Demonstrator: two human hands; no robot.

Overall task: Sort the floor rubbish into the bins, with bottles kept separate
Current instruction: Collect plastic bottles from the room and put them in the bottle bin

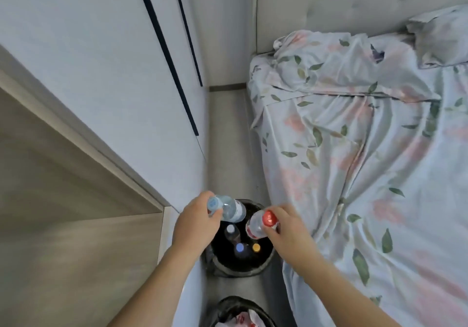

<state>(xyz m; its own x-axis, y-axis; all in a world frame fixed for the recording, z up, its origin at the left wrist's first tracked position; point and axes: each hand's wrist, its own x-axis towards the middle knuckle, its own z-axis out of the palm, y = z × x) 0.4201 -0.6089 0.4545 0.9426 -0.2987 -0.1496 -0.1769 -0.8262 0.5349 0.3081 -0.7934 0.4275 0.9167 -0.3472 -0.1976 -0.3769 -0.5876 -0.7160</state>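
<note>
While gripped by hands [196, 221], bottles [231, 209] above bin [266, 263].

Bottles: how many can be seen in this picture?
5. One in the left hand, light-blue cap; one in the right hand, red cap; three standing in the bin. Others may be hidden.

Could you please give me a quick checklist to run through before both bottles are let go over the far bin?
1. Left hand has a grip on the blue-capped bottle: ok.
2. Right hand has a grip on the red-capped bottle: ok.
3. Both bottles are above the far bin's opening: ok.
4. Far bin holds only bottles; white, blue and orange caps show: ok as far as visible.
5. Room left in that bin: cannot tell.
6. Near bin holds bag-like rubbish, no bottles seen: ok, though mostly out of view.
</note>
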